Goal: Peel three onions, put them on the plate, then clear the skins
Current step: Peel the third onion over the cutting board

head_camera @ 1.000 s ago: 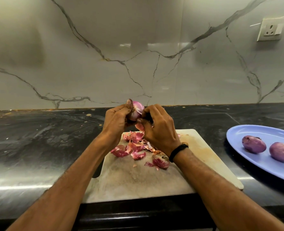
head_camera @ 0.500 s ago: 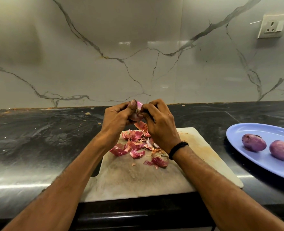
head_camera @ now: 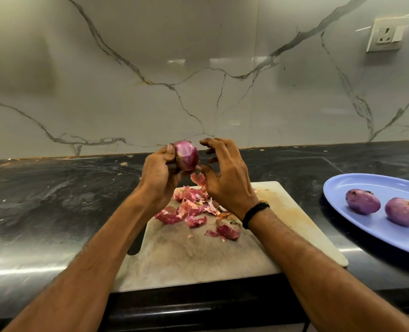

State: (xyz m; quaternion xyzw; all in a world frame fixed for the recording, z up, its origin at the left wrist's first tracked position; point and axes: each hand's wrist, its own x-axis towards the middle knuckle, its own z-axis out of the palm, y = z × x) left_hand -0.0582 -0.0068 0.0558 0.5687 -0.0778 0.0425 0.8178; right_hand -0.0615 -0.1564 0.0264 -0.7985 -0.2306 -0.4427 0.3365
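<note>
Change vs. half a second ago: the hands were bunched together over the onion [head_camera: 187, 155] and hiding most of it. The right hand [head_camera: 225, 180] is now drawing off to the right, leaving the onion's glossy purple face exposed. The left hand [head_camera: 161, 172] is still gripping it, thumb on the upper left and fingers wrapping underneath. The right hand's fingers are hanging loosely curled and spread, clear of the onion. Its thumb is sitting by the lower right side; contact cannot be told. A strip of skin [head_camera: 198, 179] is dangling just below that thumb; what is holding it is unclear.

Position: the onion is being held in the air above the far edge of the cutting board [head_camera: 194, 262].

Surroundings: loose skins [head_camera: 191, 212] are lying heaped on the board's far half, with the right hand and its black wristband [head_camera: 255, 213] covering part of the heap. The board is resting on the black worktop [head_camera: 54, 200]. To the right, the blue plate [head_camera: 342, 185] is carrying two peeled onions [head_camera: 363, 202], near each other but apart. A wall socket [head_camera: 385, 34] is showing upper right.

Orientation: the onion's long axis is standing nearly upright, one end pointing up. Which end is the root cannot be told.
</note>
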